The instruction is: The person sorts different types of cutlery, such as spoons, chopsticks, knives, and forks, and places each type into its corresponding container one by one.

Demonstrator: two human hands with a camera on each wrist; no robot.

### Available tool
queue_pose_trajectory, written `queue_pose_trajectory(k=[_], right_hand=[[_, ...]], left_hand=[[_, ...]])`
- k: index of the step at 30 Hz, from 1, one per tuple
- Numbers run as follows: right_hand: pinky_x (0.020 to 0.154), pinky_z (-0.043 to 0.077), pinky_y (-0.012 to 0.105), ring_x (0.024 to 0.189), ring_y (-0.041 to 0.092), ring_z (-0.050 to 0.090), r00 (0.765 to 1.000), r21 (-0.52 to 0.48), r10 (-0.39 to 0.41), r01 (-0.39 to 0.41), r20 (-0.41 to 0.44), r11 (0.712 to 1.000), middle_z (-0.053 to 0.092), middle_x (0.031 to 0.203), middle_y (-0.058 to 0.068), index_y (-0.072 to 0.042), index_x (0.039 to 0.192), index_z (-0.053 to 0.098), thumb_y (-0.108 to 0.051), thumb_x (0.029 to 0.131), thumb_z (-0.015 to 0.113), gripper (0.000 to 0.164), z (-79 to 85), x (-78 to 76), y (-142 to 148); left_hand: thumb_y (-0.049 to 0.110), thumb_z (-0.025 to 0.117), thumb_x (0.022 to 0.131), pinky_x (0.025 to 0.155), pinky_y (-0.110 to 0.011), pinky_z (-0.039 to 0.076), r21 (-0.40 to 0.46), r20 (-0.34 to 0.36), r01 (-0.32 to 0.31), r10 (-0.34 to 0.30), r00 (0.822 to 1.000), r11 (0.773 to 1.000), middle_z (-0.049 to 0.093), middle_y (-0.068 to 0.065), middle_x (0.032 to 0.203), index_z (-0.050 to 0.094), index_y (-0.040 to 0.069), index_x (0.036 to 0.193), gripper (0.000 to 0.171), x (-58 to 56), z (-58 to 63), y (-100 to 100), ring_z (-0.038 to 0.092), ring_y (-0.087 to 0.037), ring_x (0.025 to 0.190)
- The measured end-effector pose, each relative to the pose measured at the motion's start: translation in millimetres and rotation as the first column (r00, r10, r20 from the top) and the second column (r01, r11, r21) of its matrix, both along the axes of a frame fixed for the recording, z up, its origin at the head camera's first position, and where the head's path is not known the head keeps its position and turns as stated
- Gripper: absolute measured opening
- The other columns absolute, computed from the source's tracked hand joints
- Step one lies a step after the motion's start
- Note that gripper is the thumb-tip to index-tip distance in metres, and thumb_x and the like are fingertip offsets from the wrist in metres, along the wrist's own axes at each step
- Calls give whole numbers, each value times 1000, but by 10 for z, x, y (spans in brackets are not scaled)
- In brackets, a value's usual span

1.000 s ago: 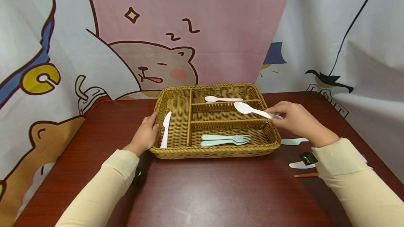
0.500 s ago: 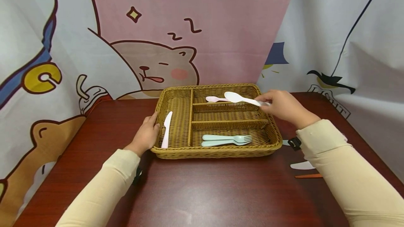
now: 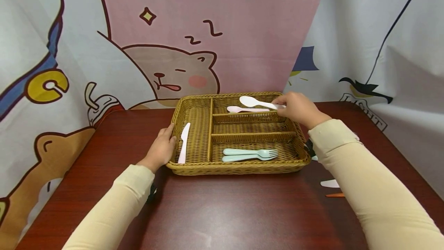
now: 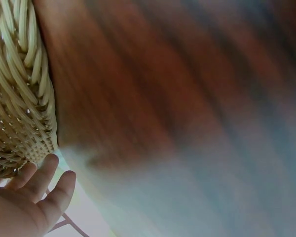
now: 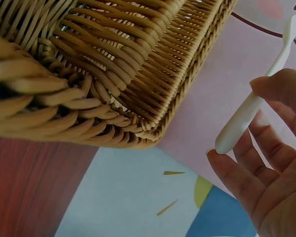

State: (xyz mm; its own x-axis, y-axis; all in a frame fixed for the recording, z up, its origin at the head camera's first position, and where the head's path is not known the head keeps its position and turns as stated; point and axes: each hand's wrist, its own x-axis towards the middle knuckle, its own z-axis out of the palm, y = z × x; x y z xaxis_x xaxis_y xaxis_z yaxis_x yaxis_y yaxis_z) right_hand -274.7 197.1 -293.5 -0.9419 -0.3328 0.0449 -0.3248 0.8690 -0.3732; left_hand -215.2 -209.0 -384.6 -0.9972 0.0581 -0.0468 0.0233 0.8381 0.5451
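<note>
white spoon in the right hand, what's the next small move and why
Probably lower the white spoon into the back compartment of the basket and let go. The right hand holds it raised, apparently over that compartment, where a pink spoon lies; two pale green forks share another compartment, which suggests like goes with like.

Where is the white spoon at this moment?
In the head view, right of centre, the white spoon is held in the right hand over the wicker basket's back right part, appearing just above the pink spoon.
</note>
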Motion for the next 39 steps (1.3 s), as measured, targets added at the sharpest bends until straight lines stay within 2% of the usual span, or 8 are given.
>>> queue_pose_trajectory(k=[2,4,13,29,39], right_hand=[[81,49,51,99,36,62,1000,11,-3,4,-2,1000,64,118,23,-3,124,65,-11,92,59,33,-21,-47,-14],[83,49,53,101,38,61,1000,17,-7,7,-7,1000,64,116,23,-2,123,65,-11,92,60,33,-48,-93,-28],[84,48,53,102,39,61,1000,31,-3,3,-26,1000,64,116,23,-1,121,67,-10,93,57,31,-130,-238,-165],[89,47,54,113,39,57,997,38,-76,76,4,996,59,126,22,-3,122,67,-9,95,56,30,-238,-351,-344],[85,48,52,112,40,54,996,145,-79,82,-31,986,59,122,24,-6,121,68,-4,91,57,32,-330,-399,-411]], left_hand=[[18,32,105,111,-53,28,0,0,0,0,1000,1000,26,-25,150,11,3,155,56,-2,0,1,33,-41,136],[18,32,105,111,-53,27,-1,0,-1,1,1000,1000,26,-25,150,12,3,155,56,-3,-1,-1,33,-41,136],[19,32,106,111,-53,28,-2,6,-3,3,1000,1000,25,-25,150,11,4,155,56,2,-18,-12,32,-40,137],[20,32,106,110,-54,30,16,20,-8,8,1000,1000,24,-23,151,10,6,156,56,-1,-12,12,34,-40,136],[20,32,106,110,-54,29,9,12,-9,9,1000,1000,25,-24,151,10,5,156,56,-10,-16,7,34,-40,136]])
